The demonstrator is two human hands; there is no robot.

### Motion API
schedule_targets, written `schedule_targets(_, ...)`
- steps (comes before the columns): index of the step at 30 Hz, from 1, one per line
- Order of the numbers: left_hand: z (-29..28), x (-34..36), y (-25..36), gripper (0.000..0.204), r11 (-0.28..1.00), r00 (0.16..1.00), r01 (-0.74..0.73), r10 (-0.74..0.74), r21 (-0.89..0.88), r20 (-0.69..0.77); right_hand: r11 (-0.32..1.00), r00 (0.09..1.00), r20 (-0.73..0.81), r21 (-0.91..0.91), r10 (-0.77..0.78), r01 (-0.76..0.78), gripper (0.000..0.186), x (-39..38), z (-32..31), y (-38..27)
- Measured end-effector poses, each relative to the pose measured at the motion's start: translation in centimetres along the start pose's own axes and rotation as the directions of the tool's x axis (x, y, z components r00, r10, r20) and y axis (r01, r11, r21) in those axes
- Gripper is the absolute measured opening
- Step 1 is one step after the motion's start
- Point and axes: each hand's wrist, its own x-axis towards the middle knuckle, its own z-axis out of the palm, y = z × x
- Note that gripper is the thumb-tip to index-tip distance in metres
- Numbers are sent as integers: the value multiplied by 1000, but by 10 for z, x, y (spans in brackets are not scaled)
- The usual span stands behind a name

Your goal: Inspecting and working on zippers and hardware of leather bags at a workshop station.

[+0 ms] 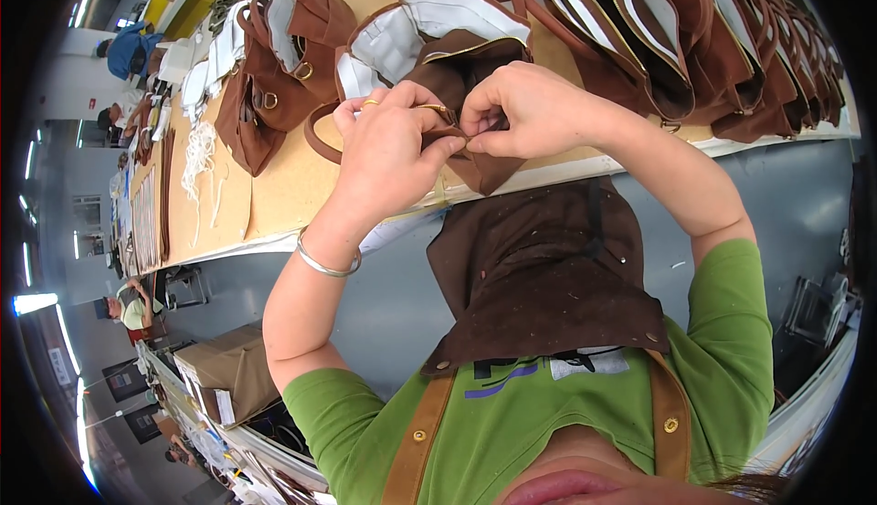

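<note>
A brown handbag (pixel 489 174) stands at the table's near edge, its top spread apart. White padding (pixel 388 41) lines its far side, and a dark brown lining with a gold zipper shows inside. My left hand (pixel 395 144) grips the bag's near rim, thumb in front and fingers over the top. Beside it, my right hand (pixel 530 114) pinches the same rim between thumb and curled fingers. Both sets of fingertips nearly meet there. Anything small between them is too hidden to make out. A brown handle (pixel 322 140) loops out beside my left wrist.
Another brown handbag (pixel 260 117) with gold rings stands to the left, near a heap of white cord (pixel 198 153). A long row of brown handbags (pixel 676 67) crowds the right side of the table (pixel 274 208). Other people work at the far left.
</note>
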Motion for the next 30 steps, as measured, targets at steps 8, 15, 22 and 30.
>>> schedule_targets(8,-4,3,-5,15,998,999,-18,20,-60,37,995,997,-53,96,48,-43,13,0,0,-1)
schedule_targets(15,-4,10,-15,14,975,993,-43,19,-219,-113,990,996,-48,122,73,-66,18,2,-5,11)
schedule_targets(22,-3,11,-14,11,981,984,-85,55,-175,-172,980,993,-99,193,61,-41,18,5,-7,18)
schedule_targets(30,3,11,-11,10,986,961,-120,85,-119,-265,979,999,-39,200,34,-25,16,6,-12,22)
